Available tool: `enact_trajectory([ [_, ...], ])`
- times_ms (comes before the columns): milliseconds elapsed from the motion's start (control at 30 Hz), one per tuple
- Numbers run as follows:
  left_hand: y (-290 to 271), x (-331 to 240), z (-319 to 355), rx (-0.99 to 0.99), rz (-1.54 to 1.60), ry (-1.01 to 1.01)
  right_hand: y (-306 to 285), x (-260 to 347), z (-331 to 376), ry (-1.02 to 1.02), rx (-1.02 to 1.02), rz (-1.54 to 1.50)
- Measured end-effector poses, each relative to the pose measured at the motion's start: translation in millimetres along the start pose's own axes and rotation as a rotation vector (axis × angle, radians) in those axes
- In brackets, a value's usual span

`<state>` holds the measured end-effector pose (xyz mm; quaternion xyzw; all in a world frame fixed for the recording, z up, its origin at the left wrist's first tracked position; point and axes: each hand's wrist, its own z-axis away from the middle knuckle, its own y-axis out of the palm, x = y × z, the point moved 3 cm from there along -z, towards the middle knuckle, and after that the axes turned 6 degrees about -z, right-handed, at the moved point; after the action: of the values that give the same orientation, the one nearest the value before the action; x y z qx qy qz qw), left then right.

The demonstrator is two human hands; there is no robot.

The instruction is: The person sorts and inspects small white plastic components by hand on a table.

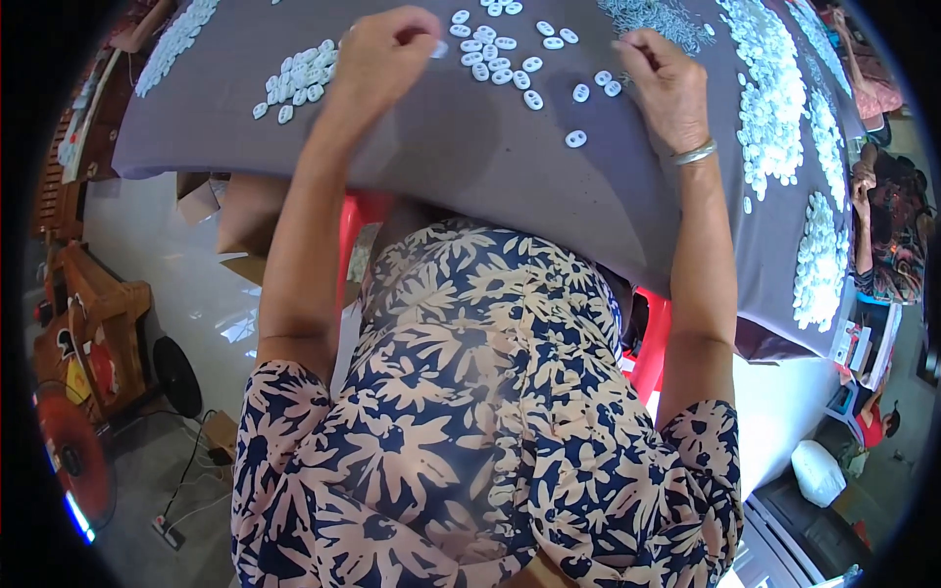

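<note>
On the grey-clothed desk [470,167], left hand [384,54] pinches a small white piece [440,48] at 12 o'clock. Right hand [667,83] is curled, its hold indiscernible, loose white ovals [500,61] between them. Heaps [774,98] at 2 o'clock; red stool [358,225] beneath.

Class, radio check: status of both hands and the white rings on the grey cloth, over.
Left hand curled, fingers pinching a white ring. Right hand fingers down among loose rings. Grey cloth between hands bare, nothing blocking.
</note>
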<state>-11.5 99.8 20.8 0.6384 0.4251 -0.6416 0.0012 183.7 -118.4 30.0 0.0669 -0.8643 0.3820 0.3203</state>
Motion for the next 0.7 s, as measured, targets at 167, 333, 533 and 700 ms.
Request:
enact_trajectory([
  [167,-43,28,-7,-0.260,-0.623,0.106,-9,-33,-1,-0.049,0.110,-0.122],
  [333,-38,20,-5,-0.367,-0.687,0.184,4,-17,2,-0.078,0.281,-0.071],
  [533,-27,6,-4,-0.360,-0.480,0.099,21,6,7,-0.232,0.358,-0.011],
  [700,-11,0,-1,-0.390,-0.332,0.156,33,24,11,-0.264,0.408,-0.064],
])
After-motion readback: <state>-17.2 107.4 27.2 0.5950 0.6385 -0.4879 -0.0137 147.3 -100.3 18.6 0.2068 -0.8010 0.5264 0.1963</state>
